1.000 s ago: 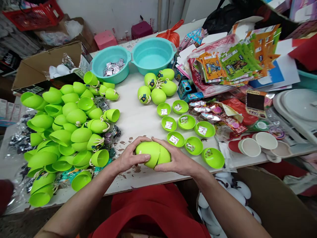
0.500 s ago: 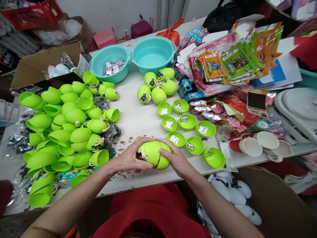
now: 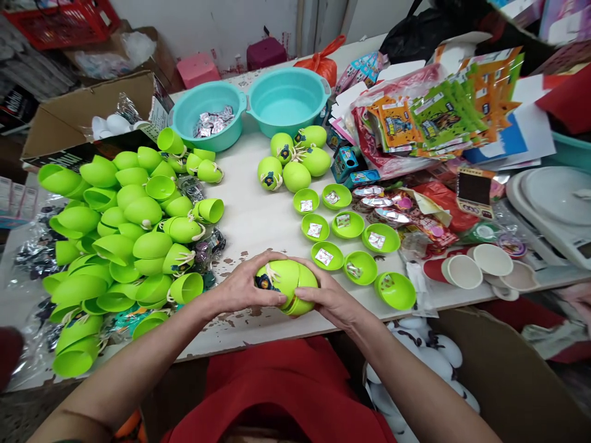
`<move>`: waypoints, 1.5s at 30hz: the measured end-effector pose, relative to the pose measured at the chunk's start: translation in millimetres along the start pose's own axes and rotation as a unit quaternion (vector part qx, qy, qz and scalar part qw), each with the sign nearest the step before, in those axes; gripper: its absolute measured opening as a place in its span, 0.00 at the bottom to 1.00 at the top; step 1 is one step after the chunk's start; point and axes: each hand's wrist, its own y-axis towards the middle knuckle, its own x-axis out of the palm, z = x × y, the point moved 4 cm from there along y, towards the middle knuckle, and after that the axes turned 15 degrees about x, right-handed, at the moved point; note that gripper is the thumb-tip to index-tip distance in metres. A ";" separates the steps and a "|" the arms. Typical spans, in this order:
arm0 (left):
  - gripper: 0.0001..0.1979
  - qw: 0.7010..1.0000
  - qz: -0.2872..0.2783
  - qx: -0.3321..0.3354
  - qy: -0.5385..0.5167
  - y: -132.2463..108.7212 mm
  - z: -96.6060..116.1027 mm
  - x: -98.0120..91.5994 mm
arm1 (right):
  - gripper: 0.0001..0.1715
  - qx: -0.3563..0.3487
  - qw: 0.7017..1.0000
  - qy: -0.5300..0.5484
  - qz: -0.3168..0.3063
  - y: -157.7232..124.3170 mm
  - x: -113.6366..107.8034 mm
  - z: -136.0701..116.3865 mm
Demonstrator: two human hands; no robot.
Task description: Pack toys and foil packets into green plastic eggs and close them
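Observation:
Between my two hands, over the table's front edge, is a lime-green plastic egg (image 3: 287,280) with a seam between its halves. My left hand (image 3: 247,284) is wrapped round the half bearing a dark figure and cream claw-like fingers. On the other half, my right hand (image 3: 331,292) presses with its thumb near the seam. To the right lie several green half shells (image 3: 360,268), each with a small silvery packet in it. Beyond my hands sits a group of closed green eggs (image 3: 297,177). A large heap of green shells (image 3: 152,237) covers the left side.
Two turquoise basins (image 3: 287,101) stand at the back, the left one holding silvery packets (image 3: 215,122). Orange and green pouches (image 3: 443,114) pile up at the right, near paper cups (image 3: 464,271) and a white scale (image 3: 554,203). A cardboard box (image 3: 92,117) stands back left.
The egg has turned slightly in my hands, and its seam looks narrower. My hands stay in nearly the same place, and the view has shifted a little.

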 end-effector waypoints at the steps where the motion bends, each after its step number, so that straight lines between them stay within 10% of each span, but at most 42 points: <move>1: 0.33 1.000 -0.005 -0.005 -0.008 0.4 1.6 -0.9 | 0.42 -0.006 1.000 -0.005 0.008 -0.7 -0.3 -0.9; 15: 0.31 0.996 0.052 -0.074 -0.017 -4.5 1.4 3.7 | 0.40 -0.101 0.979 -0.158 0.073 -2.2 -4.8 -7.2; 26: 0.29 0.984 -0.004 -0.092 -0.152 -5.7 -4.8 1.9 | 0.38 -0.094 0.979 -0.153 0.096 4.4 -2.6 3.7; 31: 0.30 0.972 0.003 -0.149 -0.184 -9.2 -3.0 3.0 | 0.64 -0.073 0.991 -0.091 0.067 1.4 2.3 11.2; 36: 0.31 0.969 -0.008 -0.174 -0.176 -9.5 6.1 8.6 | 0.52 -0.055 0.988 -0.108 0.093 -7.7 6.5 6.4; 45: 0.33 0.910 0.077 -0.239 -0.330 1.7 -21.4 25.8 | 0.63 -0.001 0.995 -0.052 0.086 -0.4 -1.9 13.5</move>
